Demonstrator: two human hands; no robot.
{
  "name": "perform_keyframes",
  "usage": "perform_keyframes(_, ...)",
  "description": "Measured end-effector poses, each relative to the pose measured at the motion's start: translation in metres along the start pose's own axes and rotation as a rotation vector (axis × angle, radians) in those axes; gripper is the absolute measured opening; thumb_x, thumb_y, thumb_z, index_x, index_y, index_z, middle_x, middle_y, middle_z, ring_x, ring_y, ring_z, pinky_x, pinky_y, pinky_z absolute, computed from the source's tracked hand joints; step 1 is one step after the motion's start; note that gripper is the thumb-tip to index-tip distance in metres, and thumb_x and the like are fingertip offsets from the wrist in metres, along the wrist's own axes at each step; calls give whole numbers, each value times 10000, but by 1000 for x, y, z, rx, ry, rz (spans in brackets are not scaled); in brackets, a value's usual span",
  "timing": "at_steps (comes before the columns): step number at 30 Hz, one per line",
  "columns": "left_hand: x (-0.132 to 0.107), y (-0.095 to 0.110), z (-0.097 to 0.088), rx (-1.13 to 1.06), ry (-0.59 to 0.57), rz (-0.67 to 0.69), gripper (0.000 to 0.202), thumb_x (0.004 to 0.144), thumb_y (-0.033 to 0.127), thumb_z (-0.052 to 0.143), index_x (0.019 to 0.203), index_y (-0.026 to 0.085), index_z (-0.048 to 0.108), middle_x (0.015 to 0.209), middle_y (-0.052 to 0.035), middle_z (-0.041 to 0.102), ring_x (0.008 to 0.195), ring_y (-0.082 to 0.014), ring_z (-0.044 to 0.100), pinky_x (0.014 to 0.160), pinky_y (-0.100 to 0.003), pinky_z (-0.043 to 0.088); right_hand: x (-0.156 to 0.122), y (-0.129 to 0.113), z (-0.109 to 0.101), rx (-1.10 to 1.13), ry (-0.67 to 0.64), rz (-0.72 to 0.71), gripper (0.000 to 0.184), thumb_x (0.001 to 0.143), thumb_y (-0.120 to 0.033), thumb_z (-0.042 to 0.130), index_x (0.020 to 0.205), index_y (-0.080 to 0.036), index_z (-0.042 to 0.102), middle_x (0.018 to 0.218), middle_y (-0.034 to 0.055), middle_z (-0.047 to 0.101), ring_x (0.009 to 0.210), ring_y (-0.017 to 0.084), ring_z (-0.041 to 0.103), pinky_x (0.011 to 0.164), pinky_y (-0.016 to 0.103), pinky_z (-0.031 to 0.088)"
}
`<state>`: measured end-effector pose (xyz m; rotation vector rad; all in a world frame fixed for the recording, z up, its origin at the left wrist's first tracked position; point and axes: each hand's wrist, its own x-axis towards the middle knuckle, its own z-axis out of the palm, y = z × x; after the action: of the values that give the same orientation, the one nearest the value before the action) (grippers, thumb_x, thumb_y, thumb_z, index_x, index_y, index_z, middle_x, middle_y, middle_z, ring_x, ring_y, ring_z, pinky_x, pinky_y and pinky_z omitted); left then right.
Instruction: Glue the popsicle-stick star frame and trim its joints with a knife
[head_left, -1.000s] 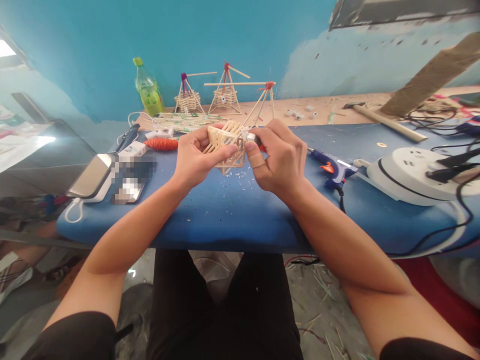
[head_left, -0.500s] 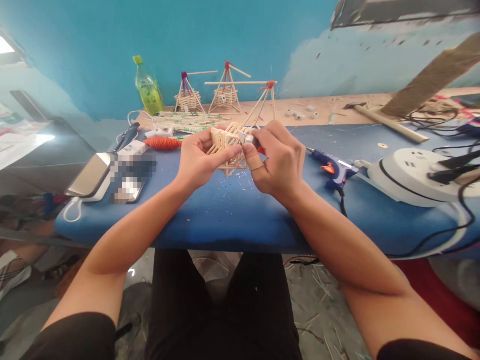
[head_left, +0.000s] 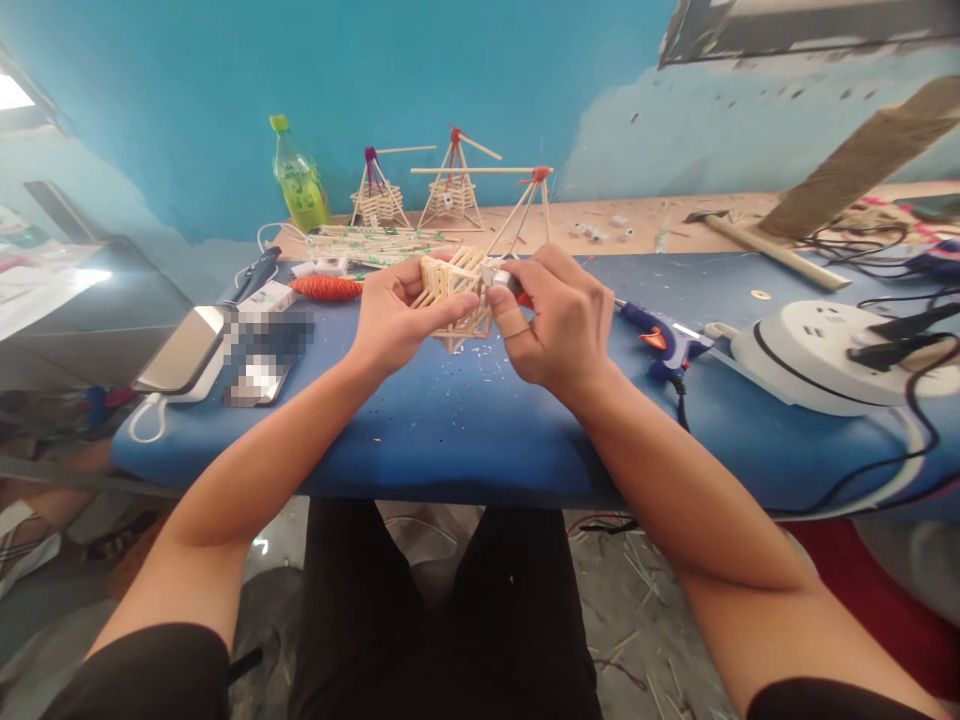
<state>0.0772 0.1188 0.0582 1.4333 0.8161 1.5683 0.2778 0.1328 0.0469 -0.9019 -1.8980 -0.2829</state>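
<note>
My left hand [head_left: 394, 315] is closed around a small frame of stacked wooden sticks [head_left: 450, 285], its thumb lying across the front. Between the thumb and fingers of my right hand [head_left: 555, 315] is a small light-grey piece [head_left: 505, 281] with a thin, pale end against the right side of the frame. Its exact kind is unclear. A bit of red shows under my right fingers. Behind the hands stands a stick tripod with a red-tied top [head_left: 540, 175] and a long crosswise stick.
Two stick pyramids, one purple-topped [head_left: 370, 156] and one red-topped [head_left: 455, 136], stand at the back beside a green bottle [head_left: 300, 185]. An orange yarn bundle [head_left: 326, 288] and phone [head_left: 259, 375] lie left. A glue gun [head_left: 667, 340] and white power strip [head_left: 806, 355] lie right.
The right hand and grey piece have shifted very slightly against the stick frame. Both hands keep their hold; the view has tipped a little.
</note>
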Motion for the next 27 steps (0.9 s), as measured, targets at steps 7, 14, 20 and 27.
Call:
perform_keyframes(7,1,1,-1,-69,-10,-66,477,536,326,1100,909,205,830,894,-2,839,802,-164,778,847,-330,696,1,1,-1,-14,-14,14,482,1111,-555,478,1070,-212,814,879,73,693,778,227,605,727,394,417)
perform_keyframes(14,2,1,-2,-55,-26,-79,488,567,350,1085,953,194,830,930,-32,857,862,-210,824,848,-359,709,2,3,0,-31,-26,28,450,1103,-551,491,1056,-228,800,863,59,671,783,221,586,732,380,401)
perform_keyframes(20,3,-2,-4,-52,-17,-77,500,579,375,1078,963,193,816,929,-37,851,870,-222,827,832,-371,715,2,3,1,-45,3,8,469,1106,-549,477,1023,-221,803,847,59,674,759,215,576,705,377,363)
perform_keyframes(27,3,3,-1,-68,-10,-110,489,524,342,1089,908,201,822,820,3,819,725,-169,769,770,-340,699,3,6,1,-56,10,0,445,1098,-539,490,986,-221,781,855,62,677,757,217,577,702,383,353)
